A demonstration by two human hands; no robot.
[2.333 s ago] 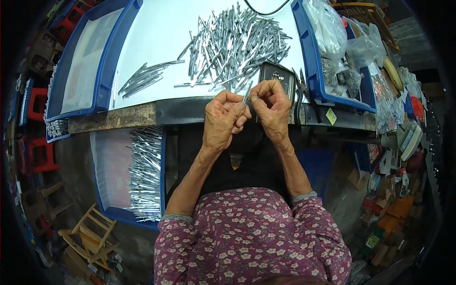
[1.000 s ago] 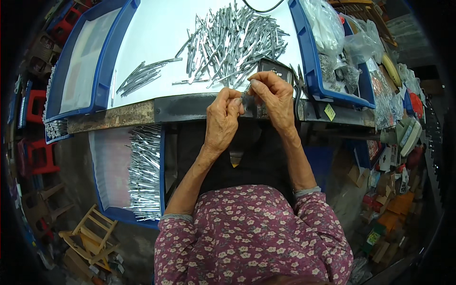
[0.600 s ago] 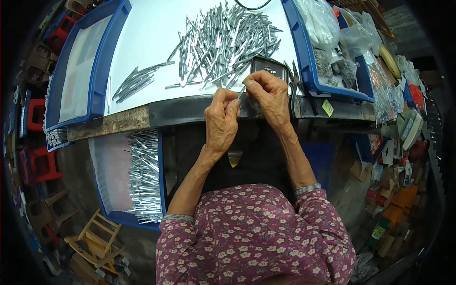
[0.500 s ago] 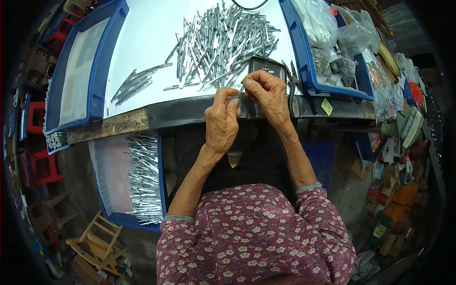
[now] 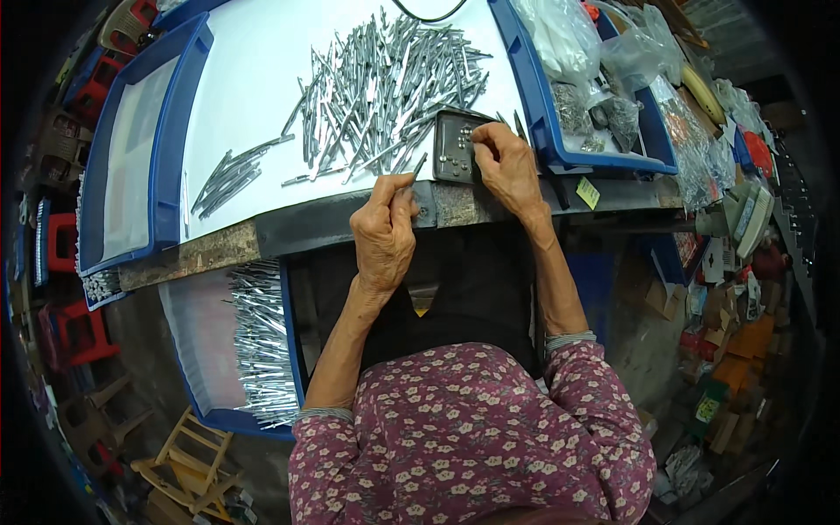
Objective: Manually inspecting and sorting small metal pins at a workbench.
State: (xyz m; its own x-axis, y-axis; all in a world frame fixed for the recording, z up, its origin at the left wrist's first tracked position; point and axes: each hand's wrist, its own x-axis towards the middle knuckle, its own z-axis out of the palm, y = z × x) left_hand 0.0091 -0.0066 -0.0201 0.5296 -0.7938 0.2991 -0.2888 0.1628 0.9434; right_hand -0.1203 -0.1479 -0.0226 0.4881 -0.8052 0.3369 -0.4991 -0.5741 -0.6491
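Left hand pinching metal pin; right hand fingers pressed on dark block. White surface: pin heap 12 o'clock; blue trays 9 o'clock; cluttered floor 3 o'clock.

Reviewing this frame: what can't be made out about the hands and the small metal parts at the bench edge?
- Head view: whatever the right hand picks at on the dark studded plate is covered by its fingers.
- The thin metal piece in the left hand shows only its tip; its shape is too small to tell.
- The blue tray below the bench is partly hidden by the bench edge and left forearm.
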